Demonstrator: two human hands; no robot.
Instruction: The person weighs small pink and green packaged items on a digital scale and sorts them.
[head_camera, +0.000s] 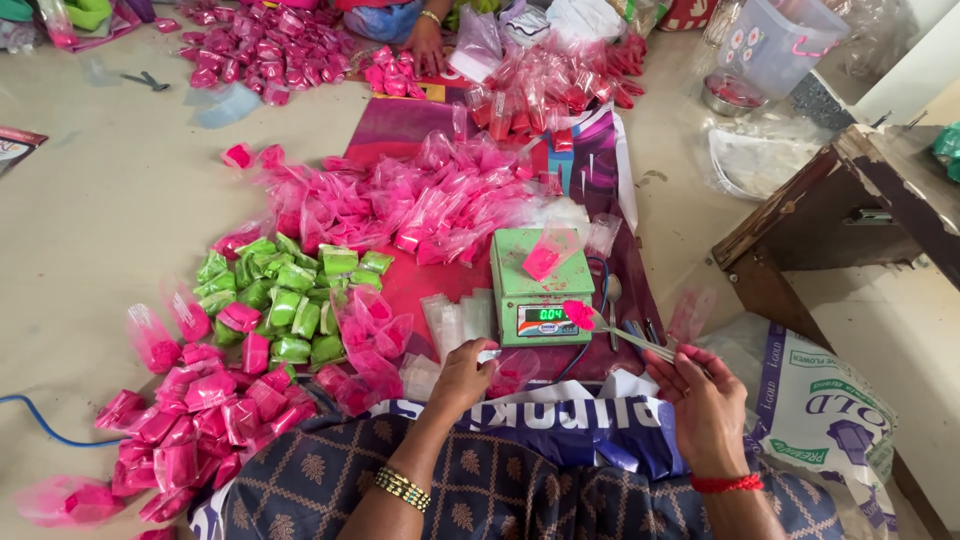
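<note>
Beside the pale green scale (540, 285), pink powder packets (420, 195) and bright green packets (285, 295) lie. Below the scale, the dark skirt (470, 490) carries a pale leaf pattern.

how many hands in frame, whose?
3. The wearer's left hand rests by clear bags just left of the green scale; the right hand holds a spoon. Another person's hand is at top. Others may be hidden.

Soft, even daylight fills my view with only faint shadows, colours bright and sharp in the middle, my right hand (700, 405) slightly blurred, and edges bending outward.
</note>
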